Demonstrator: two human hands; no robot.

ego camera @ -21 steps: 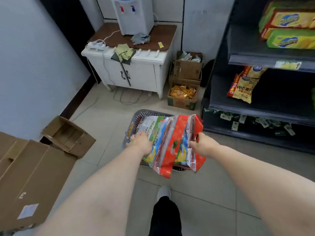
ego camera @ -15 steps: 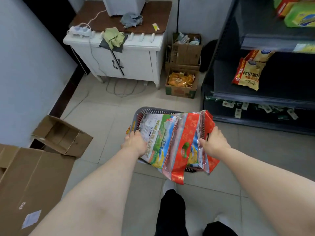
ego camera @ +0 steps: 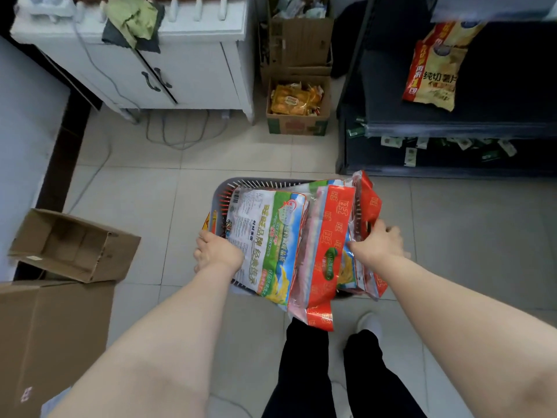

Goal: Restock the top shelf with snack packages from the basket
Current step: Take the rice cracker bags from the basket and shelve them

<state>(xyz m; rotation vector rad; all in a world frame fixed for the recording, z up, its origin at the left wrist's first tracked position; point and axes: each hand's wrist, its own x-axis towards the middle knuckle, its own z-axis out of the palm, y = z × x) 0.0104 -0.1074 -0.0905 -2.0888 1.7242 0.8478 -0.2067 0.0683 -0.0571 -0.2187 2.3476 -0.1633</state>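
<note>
A grey slatted basket [ego camera: 265, 184] sits on the tiled floor in front of my feet. Above it I hold a bundle of large snack packages: a green, blue and white one [ego camera: 268, 233] on the left and red ones [ego camera: 334, 236] on the right. My left hand [ego camera: 215, 253] grips the left edge of the green package. My right hand [ego camera: 376, 244] grips the red packages from the right side. The dark shelf unit [ego camera: 452, 129] stands to the right; its top shelf is out of view.
A yellow and red chip bag [ego camera: 434, 64] lies on a middle shelf. A box of orange snacks [ego camera: 297, 111] stands by the shelf. A white cabinet [ego camera: 168, 64] is behind, with cables on the floor. Empty cardboard boxes [ego camera: 72, 245] lie at the left.
The view has tilted downward, so the upper shelves have left the frame. Both hands keep holding the package bundle over the basket.
</note>
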